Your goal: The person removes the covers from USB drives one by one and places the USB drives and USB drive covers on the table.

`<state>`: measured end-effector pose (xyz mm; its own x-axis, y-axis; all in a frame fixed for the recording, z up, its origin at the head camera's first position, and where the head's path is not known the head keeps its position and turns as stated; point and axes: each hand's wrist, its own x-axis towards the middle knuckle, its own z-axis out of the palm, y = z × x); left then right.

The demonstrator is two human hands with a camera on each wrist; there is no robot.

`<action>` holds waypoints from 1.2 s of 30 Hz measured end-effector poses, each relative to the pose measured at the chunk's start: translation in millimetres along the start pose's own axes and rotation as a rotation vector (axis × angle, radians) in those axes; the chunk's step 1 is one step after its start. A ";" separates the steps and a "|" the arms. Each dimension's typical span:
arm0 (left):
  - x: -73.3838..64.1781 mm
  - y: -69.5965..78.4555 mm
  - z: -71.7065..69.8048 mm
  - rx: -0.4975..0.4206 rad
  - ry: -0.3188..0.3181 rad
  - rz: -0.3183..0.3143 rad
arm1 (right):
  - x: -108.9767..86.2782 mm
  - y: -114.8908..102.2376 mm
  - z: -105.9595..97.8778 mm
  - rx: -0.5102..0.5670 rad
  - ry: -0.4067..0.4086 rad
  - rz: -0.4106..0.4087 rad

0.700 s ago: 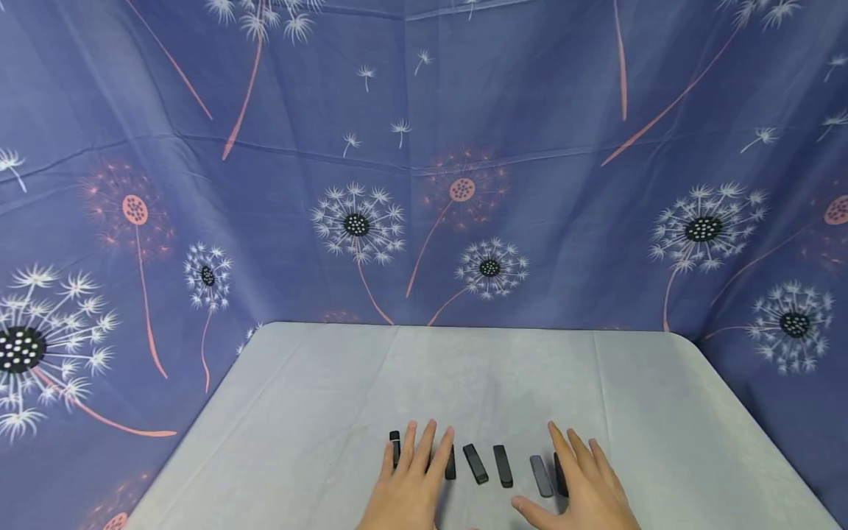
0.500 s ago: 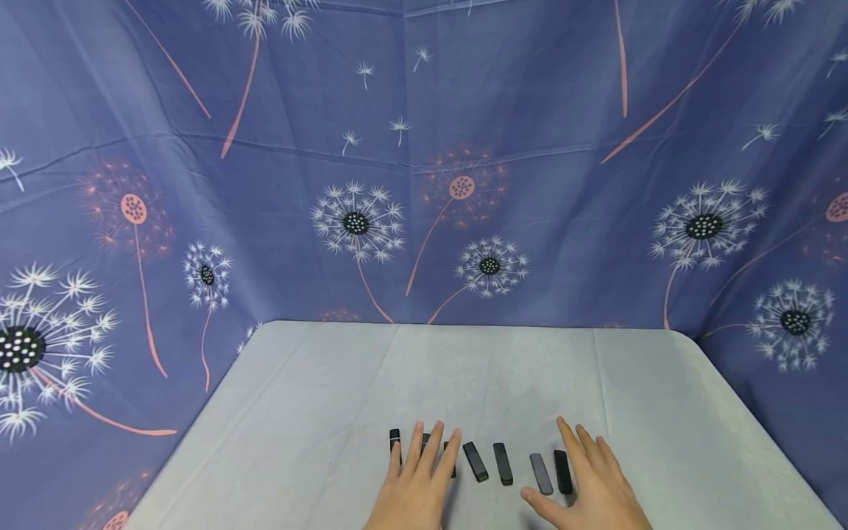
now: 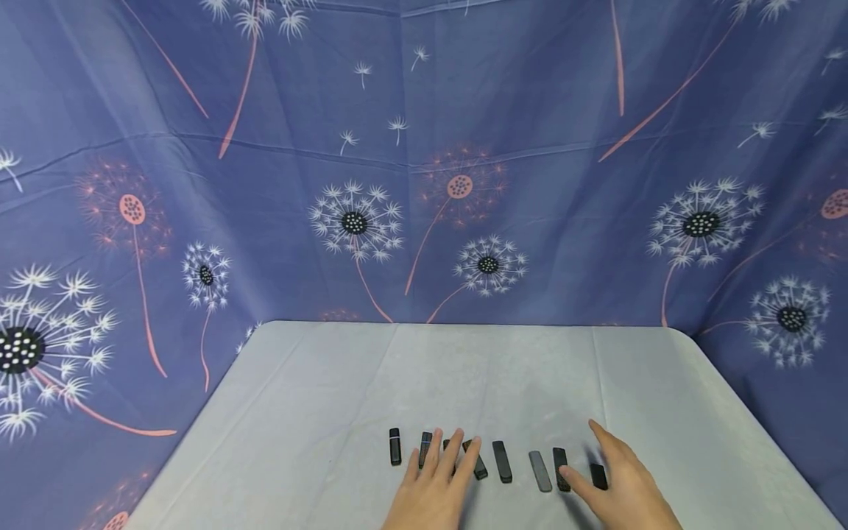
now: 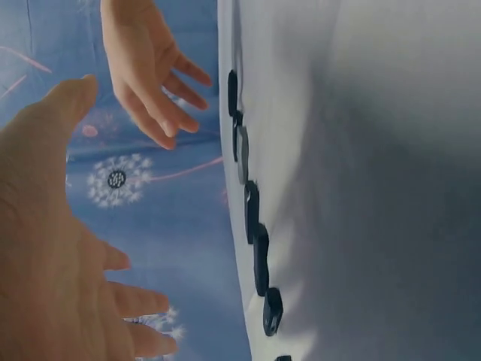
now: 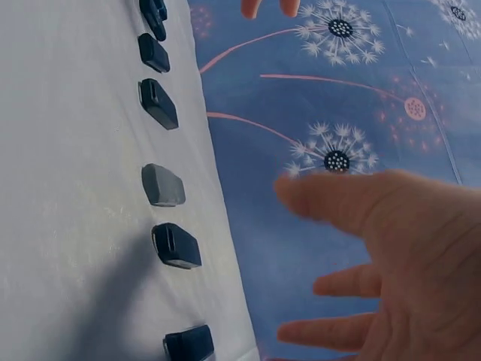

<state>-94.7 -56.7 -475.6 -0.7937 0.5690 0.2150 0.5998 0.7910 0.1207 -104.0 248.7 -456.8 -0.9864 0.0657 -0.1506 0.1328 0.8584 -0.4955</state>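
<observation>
Several small sticks that look like USB flash drives lie in a loose row on the pale table. Most are black, such as the leftmost black stick [image 3: 395, 447]; one is a grey stick [image 3: 540, 472]. My left hand [image 3: 429, 489] hovers with spread fingers over the left half of the row, partly hiding some sticks. My right hand [image 3: 626, 486] hovers at the right end, thumb apart from the fingers, beside the rightmost black stick [image 3: 599, 477]. In the left wrist view, both hands hold nothing and stand apart from the sticks. The right wrist view also shows the grey stick [image 5: 163, 186].
The pale table [image 3: 318, 390] reaches back to a blue curtain [image 3: 424, 110] printed with dandelions. The curtain also hangs along the left and right sides. Hand shadows fall on the tabletop.
Both hands have moved to the right above the row. The leftmost sticks and the rightmost black stick have come into sight. The sticks lie where they were.
</observation>
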 end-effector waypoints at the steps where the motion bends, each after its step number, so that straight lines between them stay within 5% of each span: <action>1: 0.6 1.6 1.5 0.017 0.020 0.011 | 1.5 1.5 -0.9 0.002 -0.012 0.019; 9: 3.2 14.5 20.8 0.119 0.218 0.143 | 6.9 17.7 -2.0 0.030 0.020 0.133; 17: 10.5 26.1 36.4 0.213 0.455 0.194 | 5.6 29.0 -3.9 0.040 0.054 0.184; 25: 15.8 32.7 34.0 0.074 0.395 0.252 | 3.5 27.4 8.8 0.085 0.086 0.253; 36: 19.2 37.9 36.3 0.065 0.416 0.248 | 3.9 23.1 18.7 0.065 0.058 0.303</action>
<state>-90.9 -7.6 -502.0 -0.5118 0.6143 0.6006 0.7474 0.6631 -0.0415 -103.0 259.3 -484.8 -0.9046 0.3442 -0.2515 0.4257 0.7613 -0.4891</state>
